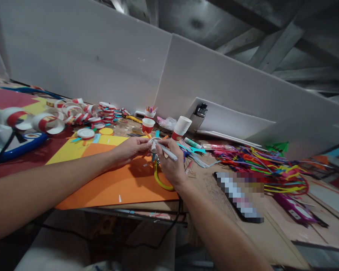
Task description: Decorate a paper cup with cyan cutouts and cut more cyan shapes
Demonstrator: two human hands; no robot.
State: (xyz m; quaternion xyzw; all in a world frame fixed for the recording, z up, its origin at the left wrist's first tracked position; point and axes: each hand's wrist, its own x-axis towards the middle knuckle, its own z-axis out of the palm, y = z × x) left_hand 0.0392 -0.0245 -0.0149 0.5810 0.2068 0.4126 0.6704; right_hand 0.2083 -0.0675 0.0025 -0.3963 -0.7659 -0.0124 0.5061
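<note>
My left hand (129, 149) pinches a small white paper cup piece (153, 143) with coloured paper strips sticking out of it. My right hand (171, 165) is closed round a white pen-like stick (167, 151) whose tip meets that piece; yellow-handled scissors (159, 180) hang under this hand. Both hands hover over an orange paper sheet (121, 184) on the wooden table (211, 180).
Red-and-white paper cups (181, 128) stand behind the hands, with cut cup rings (73, 111) piled at the left. Coloured pipe cleaners (257, 160), a dark bottle (199, 114) and a blurred flat object (238, 195) lie to the right. White boards (214, 82) wall the back.
</note>
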